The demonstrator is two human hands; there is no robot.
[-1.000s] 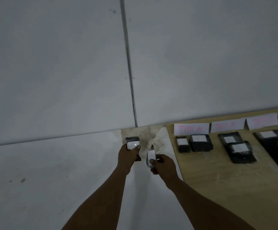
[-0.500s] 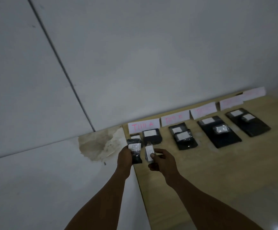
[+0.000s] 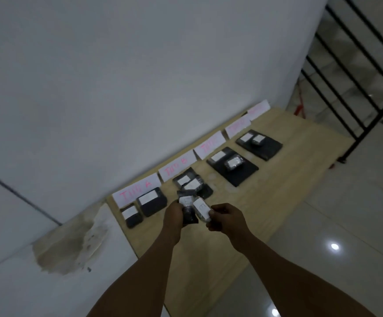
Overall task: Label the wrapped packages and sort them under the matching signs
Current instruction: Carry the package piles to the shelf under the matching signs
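A person's left hand (image 3: 173, 215) grips a black wrapped package (image 3: 187, 208), fingers curled round it, while the right hand (image 3: 226, 217) pinches a second labelled package (image 3: 201, 208) above the plywood worktop (image 3: 266, 191), near the signs (image 3: 135, 193). The faint label lettering, hard to read in dim light, risks a package landing under the wrong sign.

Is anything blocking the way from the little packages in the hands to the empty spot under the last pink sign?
Nothing visible does. The left hand holds a black package and the right hand a white-labelled one, both above the wooden board. The board under the far sign looks bare; packages lie only under nearer signs.
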